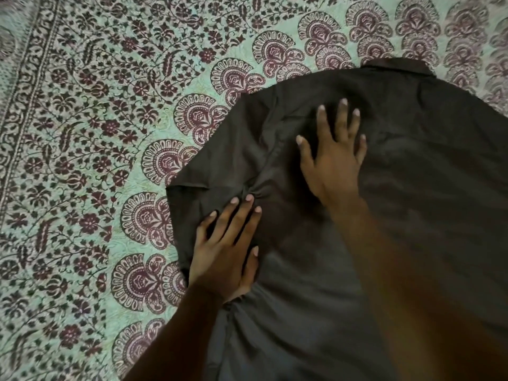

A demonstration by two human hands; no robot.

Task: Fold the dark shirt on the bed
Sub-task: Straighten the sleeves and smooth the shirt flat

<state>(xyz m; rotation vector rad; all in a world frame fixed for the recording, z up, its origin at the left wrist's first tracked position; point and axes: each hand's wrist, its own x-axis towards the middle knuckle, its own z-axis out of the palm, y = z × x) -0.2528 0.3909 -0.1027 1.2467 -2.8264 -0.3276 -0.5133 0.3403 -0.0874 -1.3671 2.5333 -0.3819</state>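
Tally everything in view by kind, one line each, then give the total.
Shirts: 1, the dark shirt
Bedspreads: 1, the patterned bedspread
Hands: 2, the left hand and the right hand, both flat on the shirt
Total: 4

Dark brown shirt (412,215), spread mostly flat on the patterned bed cover (82,160), filling the frame from centre toward 3 and 5 o'clock. Collar at 1 o'clock, short sleeve out toward 9 o'clock. Small puckered bunch near centre; apparently lying back-up, blur permitting.
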